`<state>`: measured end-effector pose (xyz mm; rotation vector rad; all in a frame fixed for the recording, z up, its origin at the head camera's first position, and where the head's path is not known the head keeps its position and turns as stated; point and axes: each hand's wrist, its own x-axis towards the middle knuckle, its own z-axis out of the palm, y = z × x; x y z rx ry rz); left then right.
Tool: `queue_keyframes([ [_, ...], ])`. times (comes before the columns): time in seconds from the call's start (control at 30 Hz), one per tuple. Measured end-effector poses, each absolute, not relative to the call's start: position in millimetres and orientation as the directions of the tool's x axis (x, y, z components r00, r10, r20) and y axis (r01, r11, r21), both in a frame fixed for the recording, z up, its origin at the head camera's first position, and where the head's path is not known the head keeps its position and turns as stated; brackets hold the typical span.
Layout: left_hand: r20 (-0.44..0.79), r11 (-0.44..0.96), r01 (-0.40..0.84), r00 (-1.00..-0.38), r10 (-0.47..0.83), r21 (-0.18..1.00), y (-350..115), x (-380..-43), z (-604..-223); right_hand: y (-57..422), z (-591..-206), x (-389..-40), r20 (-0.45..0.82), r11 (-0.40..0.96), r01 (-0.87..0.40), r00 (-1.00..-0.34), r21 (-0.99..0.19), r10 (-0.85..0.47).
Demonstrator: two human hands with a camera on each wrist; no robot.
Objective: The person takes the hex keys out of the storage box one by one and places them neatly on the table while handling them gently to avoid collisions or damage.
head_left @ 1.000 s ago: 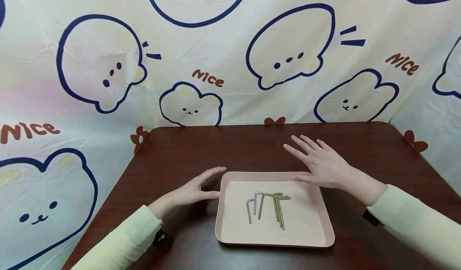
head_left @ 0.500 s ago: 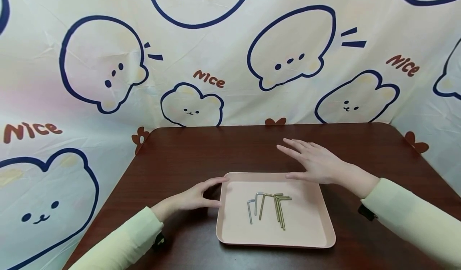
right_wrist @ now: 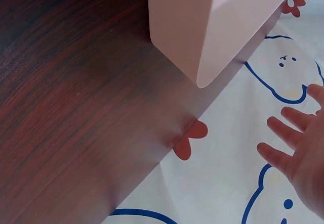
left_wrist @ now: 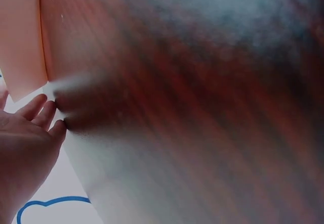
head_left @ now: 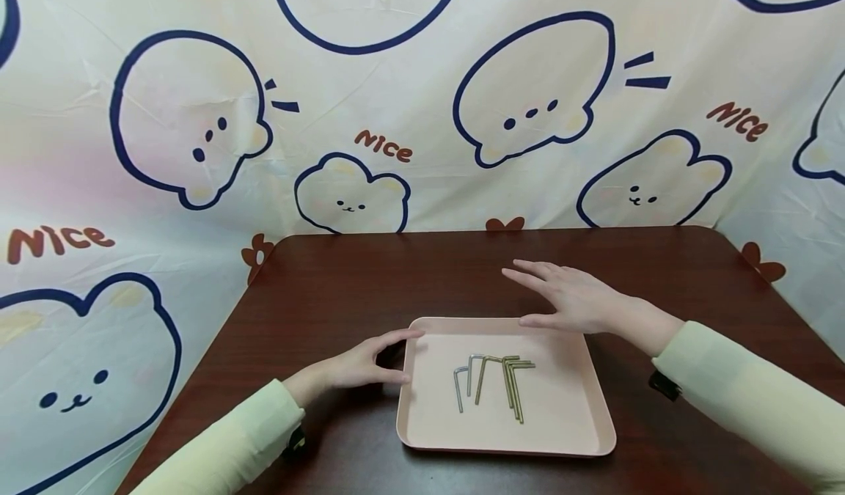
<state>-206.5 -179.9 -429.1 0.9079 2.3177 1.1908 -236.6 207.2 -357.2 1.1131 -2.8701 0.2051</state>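
A shallow pale pink tray (head_left: 561,422) lies on the table in the head view. Inside it several L-shaped hex keys (head_left: 516,389) rest in a row, silver at the left and brass-coloured at the right. My left hand (head_left: 353,364) is at the tray's left side, thumb and index finger right at the rim and spread apart. Over the tray's far right corner hovers my right hand (head_left: 581,301), its fingers extended and holding nothing. The right wrist view shows these fingers spread, apart from the tray's wall (right_wrist: 182,32). Neither hand touches the hex keys.
The dark brown wooden table (head_left: 396,275) extends around the tray. Behind it and along both sides hangs a pale cloth (head_left: 436,187) printed with blue cartoon bears and brown lettering.
My left hand has moved slightly right, its fingertips now overlapping the tray's rim. The right hand has shifted a little left over the far edge. The hex keys stay as they were.
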Motion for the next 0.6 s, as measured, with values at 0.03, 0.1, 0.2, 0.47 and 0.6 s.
queue_keyframes([
  [0.03,-0.037,0.431,0.375,-0.718,0.695,0.821,-180,-206,-429,207,-357,-237,0.094,0.729,-0.675,-0.738,-0.113,-0.668],
  [0.1,-0.035,0.429,0.381,-0.713,0.701,0.819,-180,-206,-429,206,-357,-238,0.08,0.727,-0.673,-0.739,-0.139,-0.669],
  [0.2,-0.041,0.429,0.383,-0.705,0.708,0.818,-179,-206,-428,204,-356,-240,0.07,0.717,-0.672,-0.737,-0.184,-0.672],
  [0.47,-0.039,0.419,0.389,-0.692,0.72,0.821,-179,-207,-429,196,-353,-247,0.065,0.672,-0.68,-0.716,-0.293,-0.695],
  [0.6,-0.04,0.417,0.39,-0.689,0.724,0.821,-180,-206,-429,189,-355,-249,0.059,0.636,-0.691,-0.692,-0.344,-0.719],
])
